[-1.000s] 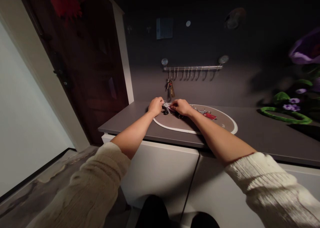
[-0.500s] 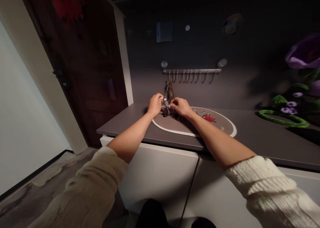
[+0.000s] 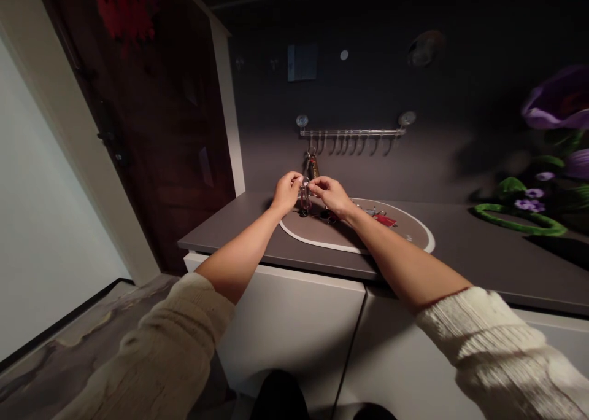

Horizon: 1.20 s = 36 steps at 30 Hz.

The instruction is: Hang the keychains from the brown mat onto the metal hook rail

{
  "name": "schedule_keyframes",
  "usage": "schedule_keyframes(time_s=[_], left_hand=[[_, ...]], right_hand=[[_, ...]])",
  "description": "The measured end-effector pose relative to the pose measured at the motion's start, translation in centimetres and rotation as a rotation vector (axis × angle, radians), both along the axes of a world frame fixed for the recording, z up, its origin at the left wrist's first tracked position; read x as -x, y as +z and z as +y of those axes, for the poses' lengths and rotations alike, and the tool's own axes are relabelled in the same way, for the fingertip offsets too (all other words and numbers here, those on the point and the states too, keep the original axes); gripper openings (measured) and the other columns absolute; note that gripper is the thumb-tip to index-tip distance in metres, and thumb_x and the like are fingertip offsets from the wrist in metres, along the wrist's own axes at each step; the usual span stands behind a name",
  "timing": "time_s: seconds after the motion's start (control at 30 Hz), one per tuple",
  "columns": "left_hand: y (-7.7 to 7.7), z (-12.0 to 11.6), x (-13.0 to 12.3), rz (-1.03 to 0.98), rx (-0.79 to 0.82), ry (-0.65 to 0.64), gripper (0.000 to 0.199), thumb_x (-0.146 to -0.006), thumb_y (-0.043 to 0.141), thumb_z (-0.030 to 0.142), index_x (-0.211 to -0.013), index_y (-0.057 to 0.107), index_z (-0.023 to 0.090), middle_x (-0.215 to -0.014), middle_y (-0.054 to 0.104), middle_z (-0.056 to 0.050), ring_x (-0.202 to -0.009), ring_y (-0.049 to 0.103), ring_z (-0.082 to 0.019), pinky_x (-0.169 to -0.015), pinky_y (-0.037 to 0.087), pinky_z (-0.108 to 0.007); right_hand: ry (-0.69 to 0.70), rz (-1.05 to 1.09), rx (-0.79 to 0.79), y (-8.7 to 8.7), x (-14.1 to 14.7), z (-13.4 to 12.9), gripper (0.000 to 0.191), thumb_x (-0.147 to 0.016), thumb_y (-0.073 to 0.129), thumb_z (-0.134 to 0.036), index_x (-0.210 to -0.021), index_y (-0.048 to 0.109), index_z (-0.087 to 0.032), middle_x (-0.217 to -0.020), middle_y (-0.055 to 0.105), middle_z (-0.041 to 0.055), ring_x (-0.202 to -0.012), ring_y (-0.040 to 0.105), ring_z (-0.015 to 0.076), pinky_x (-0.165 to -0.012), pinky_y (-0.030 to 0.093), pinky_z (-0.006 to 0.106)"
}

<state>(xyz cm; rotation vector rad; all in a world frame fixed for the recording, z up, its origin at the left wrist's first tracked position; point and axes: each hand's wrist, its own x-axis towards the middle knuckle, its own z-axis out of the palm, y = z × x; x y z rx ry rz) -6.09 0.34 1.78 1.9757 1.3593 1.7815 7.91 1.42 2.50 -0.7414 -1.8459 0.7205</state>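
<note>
Between both hands hangs a metal key ring (image 3: 305,182) with what look like keys below it, held above an oval brown mat (image 3: 317,239) with a white rim. My left hand (image 3: 288,191) pinches the ring from the left, fingers closed. From the right, my right hand (image 3: 331,194) has thumb and fingertips closed at the same ring. Behind them a dark brown key fob (image 3: 314,166) hangs with a ring from the leftmost hook of a wall rail (image 3: 354,132). To the right of my right hand, a red tag (image 3: 385,221) lies among metal rings and keys on the mat.
The mat lies on a dark counter (image 3: 221,223) above white cabinet doors (image 3: 294,315). Purple flowers with a green looped base (image 3: 519,220) stand at the right. A dark door (image 3: 175,131) is at the left. Several hooks line the rail.
My right hand has moved slightly left and up, its fingertips now at the ring by my left hand. The hanging keys have swung to a more vertical position.
</note>
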Motion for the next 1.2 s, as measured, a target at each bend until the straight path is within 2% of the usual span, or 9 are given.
schedule_keyframes(time_s=[0.2,0.43,0.7,0.83,0.97,1.07,1.2], left_hand=[[0.3,-0.9,-0.2,0.078,-0.049,0.037,0.013,-0.082,0.043,0.019,-0.080,0.055,0.014,-0.078,0.061,-0.002,-0.070,0.053,-0.009,-0.068,0.042,-0.020],[0.1,-0.8,-0.2,0.134,-0.091,0.064,0.015,-0.082,0.042,0.021,-0.081,0.056,0.014,-0.081,0.061,-0.003,-0.073,0.053,-0.010,-0.070,0.041,-0.021],[-0.2,-1.1,-0.2,0.275,-0.079,0.151,0.022,-0.086,0.036,0.027,-0.087,0.056,0.016,-0.087,0.061,-0.005,-0.082,0.053,-0.013,-0.074,0.040,-0.024],[-0.4,-1.2,-0.2,0.364,-0.048,0.233,0.025,-0.088,0.031,0.026,-0.089,0.055,0.017,-0.090,0.060,-0.006,-0.085,0.053,-0.015,-0.077,0.039,-0.026],[-0.7,-1.1,-0.2,0.427,-0.022,0.249,0.025,-0.088,0.030,0.025,-0.088,0.055,0.018,-0.090,0.059,-0.006,-0.086,0.053,-0.015,-0.077,0.039,-0.026],[-0.9,-1.0,-0.3,0.467,-0.016,0.243,0.024,-0.088,0.031,0.024,-0.087,0.054,0.018,-0.090,0.059,-0.006,-0.085,0.054,-0.015,-0.077,0.039,-0.026],[-1.1,-1.1,-0.3,0.512,-0.008,0.254,0.025,-0.088,0.030,0.024,-0.087,0.055,0.019,-0.089,0.059,-0.007,-0.085,0.054,-0.015,-0.076,0.038,-0.026]], right_hand=[[0.054,0.083,0.072,-0.1,0.1,0.0,0.023,-0.064,0.062,-0.035,-0.072,0.055,-0.014,-0.064,0.054,-0.0020,-0.058,0.046,0.0074,-0.062,0.040,0.023],[0.033,0.102,0.057,-0.1,-0.1,0.1,0.028,-0.061,0.063,-0.039,-0.069,0.055,-0.014,-0.063,0.052,-0.0026,-0.056,0.042,0.0070,-0.058,0.036,0.023],[-0.021,0.119,0.062,0.1,-0.3,0.1,0.027,-0.061,0.061,-0.039,-0.068,0.054,-0.015,-0.063,0.051,-0.0030,-0.058,0.043,0.0080,-0.062,0.037,0.023],[-0.063,0.121,0.005,0.3,-0.7,0.2,0.025,-0.065,0.058,-0.039,-0.070,0.054,-0.015,-0.069,0.055,-0.0005,-0.066,0.047,0.0101,-0.068,0.039,0.025],[-0.102,0.188,-0.019,0.5,-1.3,0.4,0.024,-0.067,0.055,-0.039,-0.072,0.053,-0.015,-0.074,0.057,0.0009,-0.071,0.049,0.0108,-0.073,0.040,0.026],[-0.094,0.288,0.043,0.7,-1.6,0.6,0.023,-0.066,0.056,-0.038,-0.072,0.050,-0.016,-0.075,0.056,0.0001,-0.070,0.050,0.0101,-0.073,0.041,0.025],[-0.048,0.420,0.225,1.4,-1.4,0.7,0.017,-0.068,0.055,-0.032,-0.071,0.046,-0.018,-0.070,0.053,-0.0020,-0.065,0.053,0.0095,-0.066,0.045,0.026]])
